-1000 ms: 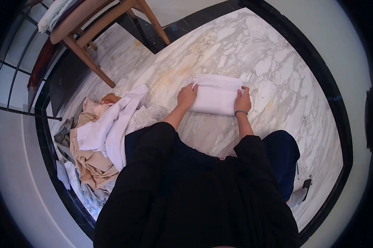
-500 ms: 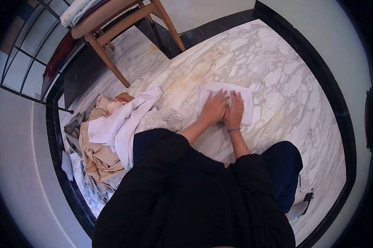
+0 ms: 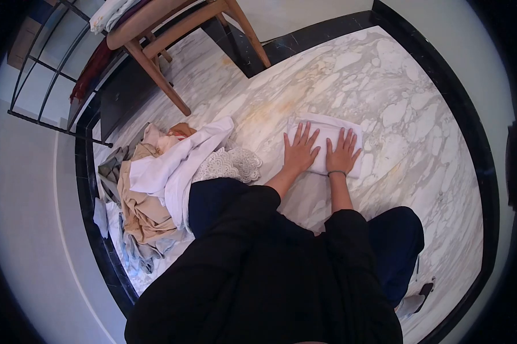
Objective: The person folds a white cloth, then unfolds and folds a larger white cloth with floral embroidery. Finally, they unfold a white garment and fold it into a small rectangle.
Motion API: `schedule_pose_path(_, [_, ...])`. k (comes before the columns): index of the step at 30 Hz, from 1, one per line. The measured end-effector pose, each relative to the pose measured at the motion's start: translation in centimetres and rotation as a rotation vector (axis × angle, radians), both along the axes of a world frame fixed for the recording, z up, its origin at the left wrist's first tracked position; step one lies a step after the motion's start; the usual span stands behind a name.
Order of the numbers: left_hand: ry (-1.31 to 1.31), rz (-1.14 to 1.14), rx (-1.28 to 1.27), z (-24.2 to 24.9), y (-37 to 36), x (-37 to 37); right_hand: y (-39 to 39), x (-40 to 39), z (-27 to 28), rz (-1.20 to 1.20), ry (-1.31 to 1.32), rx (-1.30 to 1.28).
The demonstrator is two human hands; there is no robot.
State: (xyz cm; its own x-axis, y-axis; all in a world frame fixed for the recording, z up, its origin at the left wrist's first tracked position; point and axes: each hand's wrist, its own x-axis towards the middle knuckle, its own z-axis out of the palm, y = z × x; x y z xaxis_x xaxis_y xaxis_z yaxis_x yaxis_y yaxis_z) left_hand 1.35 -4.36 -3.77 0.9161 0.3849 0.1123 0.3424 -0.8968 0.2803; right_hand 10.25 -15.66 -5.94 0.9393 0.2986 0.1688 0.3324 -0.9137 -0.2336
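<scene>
A white folded cloth (image 3: 322,127) lies flat on the marble floor in front of me. My left hand (image 3: 299,151) rests palm down over its left part, fingers spread. On the right part lies my right hand (image 3: 341,153), also flat with fingers apart and a thin dark band at the wrist. Bare cloth shows between the two hands. To the left, beside my knee, is a heap of loose laundry: a white garment (image 3: 172,157) on top, a white lace piece (image 3: 231,164) and a beige garment (image 3: 141,209).
A wooden chair (image 3: 161,86) with folded clothes on its seat stands at the back left. Beside it is a black metal rack (image 3: 55,71). Dark skirting (image 3: 467,123) runs along the walls. A dark phone-like object (image 3: 426,289) lies near my foot at lower right.
My hands have moved apart, from side by side at the cloth's middle to its left and right parts, with fingers now more spread. The view has shifted slightly.
</scene>
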Motion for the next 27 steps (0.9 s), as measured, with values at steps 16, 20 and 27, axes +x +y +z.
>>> schedule_pose_path(16, [-0.028,0.16,-0.019,-0.3,0.7,1.6,-2.3,3.5,1.0,-0.144,0.121,-0.104])
schedule_pose_path(20, [-0.071,0.078,-0.083,-0.1,2.1,1.1,-2.7,3.5,1.0,-0.114,0.112,-0.076])
schedule_pose_path(27, [-0.119,0.056,-0.103,-0.7,2.8,0.6,-3.7,3.2,1.0,0.018,0.089,-0.025])
